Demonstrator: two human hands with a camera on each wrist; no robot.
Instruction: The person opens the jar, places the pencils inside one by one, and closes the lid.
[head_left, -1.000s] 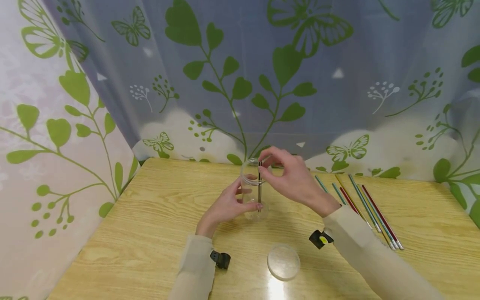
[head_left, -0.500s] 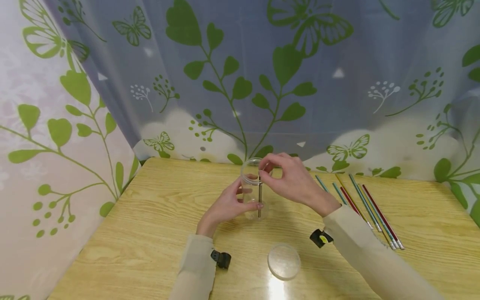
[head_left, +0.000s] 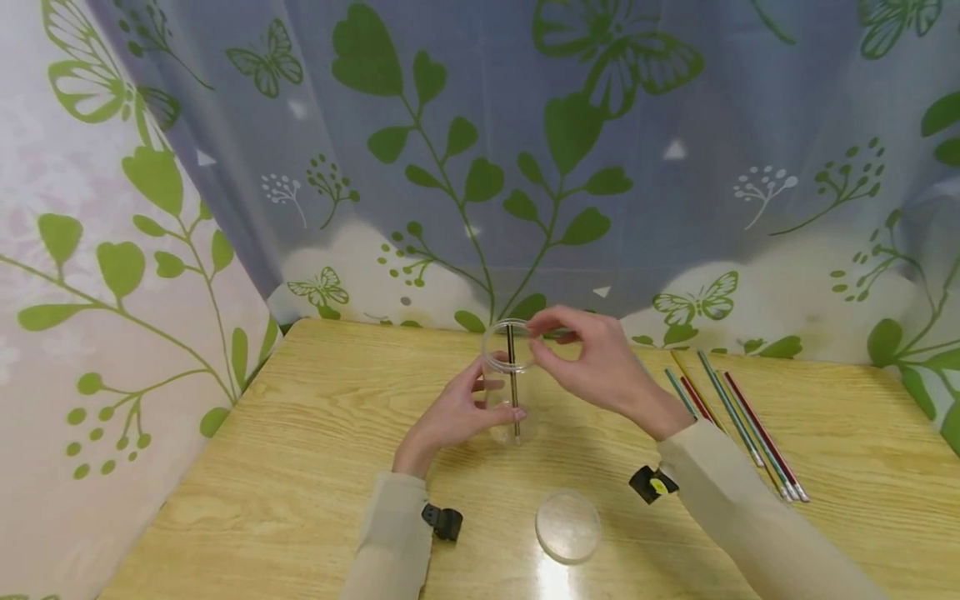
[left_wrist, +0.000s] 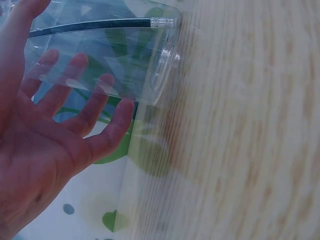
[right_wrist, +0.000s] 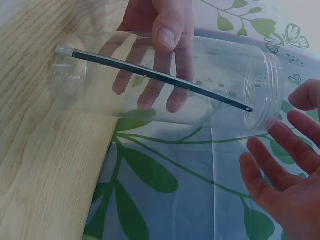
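Observation:
A clear plastic jar (head_left: 495,362) stands upright near the back of the table, its mouth uncovered. My left hand (head_left: 453,410) grips the jar's side, thumb in front and fingers behind. Inside leans one dark pencil (right_wrist: 160,77), its pale eraser end at the jar's bottom and its tip up near the mouth. The left wrist view shows that eraser end (left_wrist: 163,23) through the clear wall. Beside the rim is my right hand (head_left: 592,362), with nothing between its loosely bent fingers (right_wrist: 272,165). In the right wrist view its fingertips lie right at the rim.
A round clear lid (head_left: 567,527) lies on the wooden table (head_left: 300,467) in front of the jar. Several coloured pencils (head_left: 763,434) lie to the right, partly behind the right forearm. A patterned curtain (head_left: 450,275) hangs along the table's back edge.
My right hand lowered the dark pencil into the jar, let it go and drew slightly to the right. The pencil's top now leans left. My left hand keeps its grip on the jar.

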